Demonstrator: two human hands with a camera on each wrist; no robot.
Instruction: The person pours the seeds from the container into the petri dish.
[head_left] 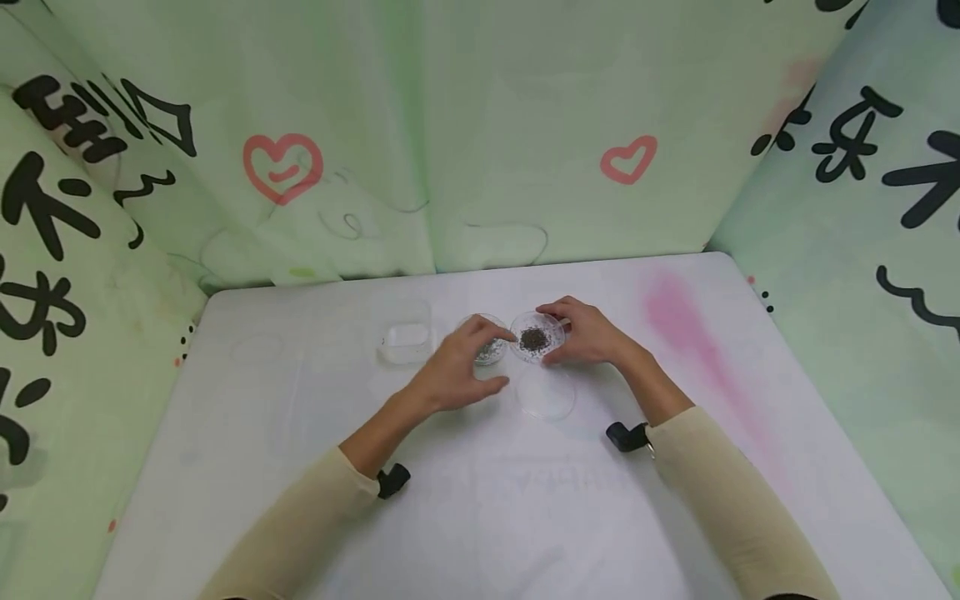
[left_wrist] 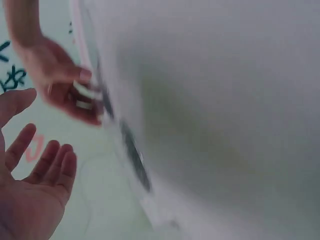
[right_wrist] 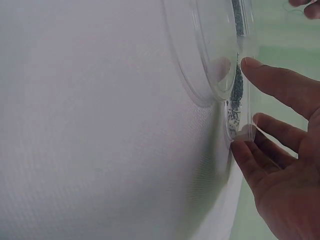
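My right hand holds a clear round petri dish by its sides, thumb at the near edge and fingers on the far edge. A pile of dark granules lies in that dish. To its left stands a second petri dish with greyish bits in it, partly hidden behind my left hand. The left hand's fingers and thumb are spread apart, and nothing shows between them; whether the index finger touches a dish I cannot tell. A clear round lid lies flat on the table, just in front of the right dish.
A clear rectangular container sits on the white-covered table, left of the dishes. Green curtains with drawn hearts and black characters close off the back and both sides. Pink staining marks the table at right.
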